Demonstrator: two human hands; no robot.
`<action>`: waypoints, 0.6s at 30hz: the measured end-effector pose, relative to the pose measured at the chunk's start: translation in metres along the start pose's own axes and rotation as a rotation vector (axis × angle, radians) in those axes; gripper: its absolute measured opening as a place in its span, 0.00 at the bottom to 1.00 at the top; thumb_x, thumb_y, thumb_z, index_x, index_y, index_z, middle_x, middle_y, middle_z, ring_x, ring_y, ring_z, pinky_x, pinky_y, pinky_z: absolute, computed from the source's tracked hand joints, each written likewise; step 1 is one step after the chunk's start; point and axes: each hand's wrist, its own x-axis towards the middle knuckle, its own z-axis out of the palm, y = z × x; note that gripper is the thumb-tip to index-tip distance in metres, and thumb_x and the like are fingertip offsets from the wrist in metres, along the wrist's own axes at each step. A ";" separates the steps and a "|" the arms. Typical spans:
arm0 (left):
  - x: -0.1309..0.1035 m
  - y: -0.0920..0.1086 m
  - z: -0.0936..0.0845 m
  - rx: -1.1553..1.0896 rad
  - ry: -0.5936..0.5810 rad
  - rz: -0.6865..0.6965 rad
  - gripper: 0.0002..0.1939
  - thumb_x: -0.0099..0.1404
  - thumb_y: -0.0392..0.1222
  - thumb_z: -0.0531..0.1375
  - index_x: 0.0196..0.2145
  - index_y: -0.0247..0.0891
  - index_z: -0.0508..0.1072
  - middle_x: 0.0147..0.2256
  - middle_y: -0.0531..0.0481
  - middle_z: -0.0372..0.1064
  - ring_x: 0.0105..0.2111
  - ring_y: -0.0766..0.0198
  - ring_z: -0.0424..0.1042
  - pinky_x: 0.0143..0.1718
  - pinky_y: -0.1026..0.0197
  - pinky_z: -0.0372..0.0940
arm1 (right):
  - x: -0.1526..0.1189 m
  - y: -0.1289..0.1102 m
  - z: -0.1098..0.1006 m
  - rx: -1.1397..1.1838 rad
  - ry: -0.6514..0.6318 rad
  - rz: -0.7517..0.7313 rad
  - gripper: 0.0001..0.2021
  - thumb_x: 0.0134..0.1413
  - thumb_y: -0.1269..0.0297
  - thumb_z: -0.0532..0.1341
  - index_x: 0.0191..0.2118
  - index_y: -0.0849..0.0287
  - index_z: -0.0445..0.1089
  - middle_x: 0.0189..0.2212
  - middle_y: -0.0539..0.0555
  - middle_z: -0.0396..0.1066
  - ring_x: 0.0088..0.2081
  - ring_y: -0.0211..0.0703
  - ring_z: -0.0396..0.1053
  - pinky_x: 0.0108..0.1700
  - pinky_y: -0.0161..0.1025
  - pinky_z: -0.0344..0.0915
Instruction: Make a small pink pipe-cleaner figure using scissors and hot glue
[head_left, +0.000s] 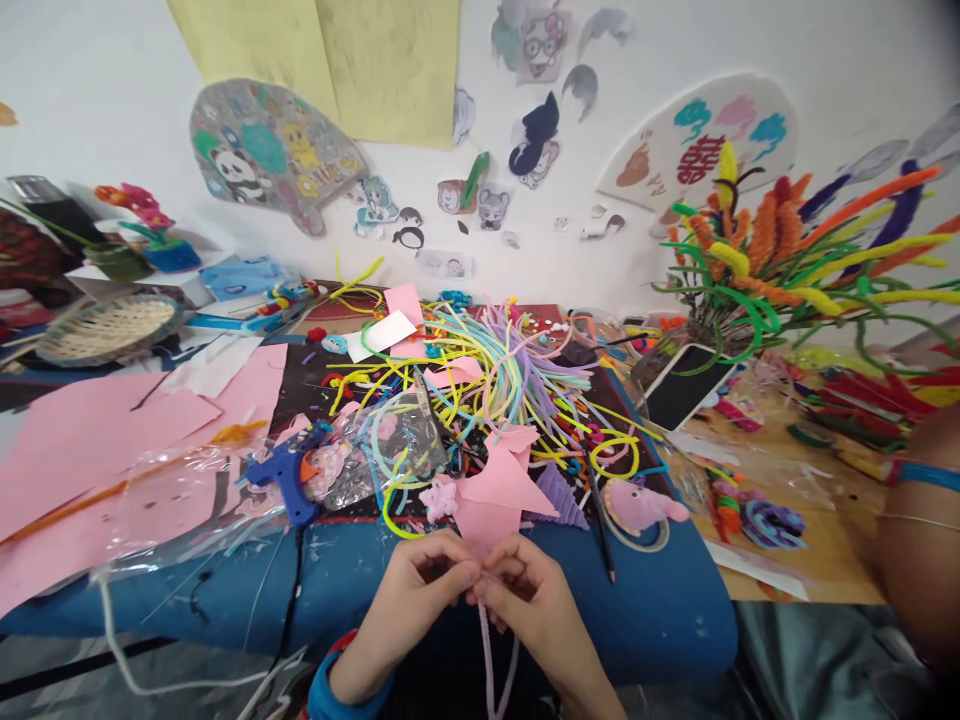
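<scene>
At the table's front edge, my left hand (pixel 421 588) and my right hand (pixel 536 592) meet with fingertips pinched. Between them is a pale pink-lilac pipe cleaner (pixel 486 650), its long ends hanging below in a loop. The part inside the fingertips is hidden. Just beyond my hands lies cut pink paper (pixel 499 490), with a fuzzy pink star (pixel 439 498) to its left. A purple fuzzy triangle (pixel 561 497) rests to the right, near a black pencil (pixel 602 530) and a pink fuzzy figure (pixel 641 503) on a tape roll.
A blue glue gun (pixel 289 475) lies left beside clear plastic bags (pixel 172 500) and pink sheets (pixel 97 430). Loose pipe cleaners (pixel 525 360) heap at the back. A phone (pixel 686 385) leans against a vase of fuzzy stems (pixel 780 250). Another person's arm (pixel 919 530) is at the right edge.
</scene>
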 end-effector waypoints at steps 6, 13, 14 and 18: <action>-0.004 -0.006 0.004 0.105 0.260 0.254 0.08 0.58 0.40 0.65 0.24 0.36 0.77 0.24 0.51 0.69 0.22 0.68 0.67 0.24 0.66 0.62 | -0.001 0.000 0.006 -0.027 0.009 0.005 0.17 0.51 0.50 0.65 0.31 0.60 0.65 0.22 0.50 0.73 0.17 0.31 0.64 0.19 0.27 0.57; -0.002 -0.014 0.000 0.264 0.320 0.511 0.03 0.56 0.33 0.67 0.27 0.40 0.80 0.24 0.50 0.71 0.26 0.64 0.70 0.29 0.65 0.65 | -0.007 0.007 0.022 0.110 -0.036 0.044 0.18 0.56 0.47 0.60 0.30 0.57 0.58 0.15 0.41 0.61 0.14 0.25 0.47 0.17 0.26 0.43; -0.001 -0.017 -0.001 0.236 0.307 0.515 0.03 0.56 0.34 0.67 0.27 0.40 0.80 0.25 0.50 0.71 0.27 0.65 0.70 0.29 0.65 0.65 | -0.008 0.009 0.023 0.156 -0.049 0.062 0.19 0.56 0.47 0.60 0.30 0.57 0.56 0.15 0.39 0.58 0.14 0.24 0.44 0.17 0.26 0.41; 0.001 -0.026 -0.005 0.002 0.150 0.413 0.05 0.60 0.41 0.65 0.30 0.41 0.81 0.26 0.50 0.69 0.28 0.65 0.68 0.29 0.65 0.64 | -0.009 0.008 0.025 0.315 -0.131 0.114 0.20 0.54 0.48 0.62 0.30 0.56 0.54 0.17 0.37 0.50 0.16 0.25 0.38 0.17 0.25 0.39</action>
